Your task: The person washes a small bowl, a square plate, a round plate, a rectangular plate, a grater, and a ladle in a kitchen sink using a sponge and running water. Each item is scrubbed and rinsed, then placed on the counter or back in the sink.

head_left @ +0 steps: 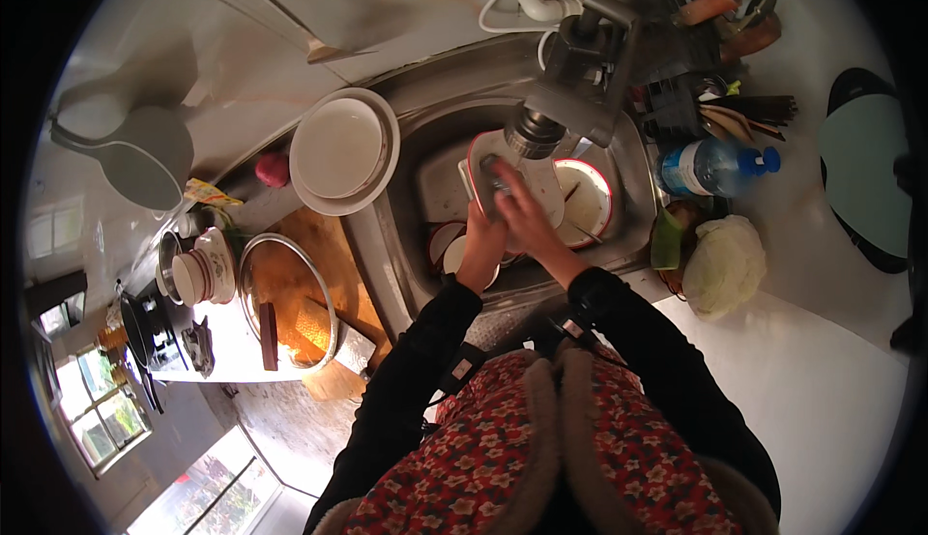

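Over the sink (411,226), a white rectangular dish with a red rim (543,185) is tilted under the black faucet (537,129). My left hand (480,251) is closed at the dish's near left edge, its fingers partly hidden. My right hand (525,214) reaches onto the dish's inner face, fingers bent and slightly blurred, pressing what looks like a dark grey scouring pad (494,170). Behind the dish a round white plate with a red rim (592,202) lies in the basin, with a utensil handle across it. Bowls (447,241) sit low at the basin's left, partly covered by my left hand.
Stacked white plates (338,148) stand left of the basin, near a wooden cutting board (353,274) and a large glass-lidded bowl (290,303). To the right are a water bottle (710,168), a cabbage (725,266) and a knife holder (667,37).
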{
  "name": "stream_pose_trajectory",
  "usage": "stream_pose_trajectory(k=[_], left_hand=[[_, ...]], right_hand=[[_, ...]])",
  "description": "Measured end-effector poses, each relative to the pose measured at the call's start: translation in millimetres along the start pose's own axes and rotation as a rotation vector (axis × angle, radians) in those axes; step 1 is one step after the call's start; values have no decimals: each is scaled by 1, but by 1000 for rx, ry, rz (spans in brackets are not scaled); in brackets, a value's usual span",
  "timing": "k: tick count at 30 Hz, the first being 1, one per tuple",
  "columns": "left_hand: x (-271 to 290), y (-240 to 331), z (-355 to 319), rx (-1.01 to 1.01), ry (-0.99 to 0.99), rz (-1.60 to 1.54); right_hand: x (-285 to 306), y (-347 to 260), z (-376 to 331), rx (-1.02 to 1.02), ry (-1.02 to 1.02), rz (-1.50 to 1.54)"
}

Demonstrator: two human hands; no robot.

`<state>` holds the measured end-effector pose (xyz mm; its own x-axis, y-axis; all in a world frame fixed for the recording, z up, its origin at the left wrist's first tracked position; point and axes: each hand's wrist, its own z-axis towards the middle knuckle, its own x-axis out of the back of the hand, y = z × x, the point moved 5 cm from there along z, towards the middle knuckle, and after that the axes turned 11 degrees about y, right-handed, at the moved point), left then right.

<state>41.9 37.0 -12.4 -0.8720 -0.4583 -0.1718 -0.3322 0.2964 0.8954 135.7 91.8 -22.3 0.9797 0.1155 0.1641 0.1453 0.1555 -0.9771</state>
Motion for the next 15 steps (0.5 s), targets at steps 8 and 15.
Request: stream_pose_trajectory(k=[8, 15], left_hand=[[43, -18, 16, 6, 114, 151], [65, -30, 38, 41, 186, 318]], right_hand=[[57, 100, 29, -203, -59, -313], [171, 204, 29, -276, 175, -1095]])
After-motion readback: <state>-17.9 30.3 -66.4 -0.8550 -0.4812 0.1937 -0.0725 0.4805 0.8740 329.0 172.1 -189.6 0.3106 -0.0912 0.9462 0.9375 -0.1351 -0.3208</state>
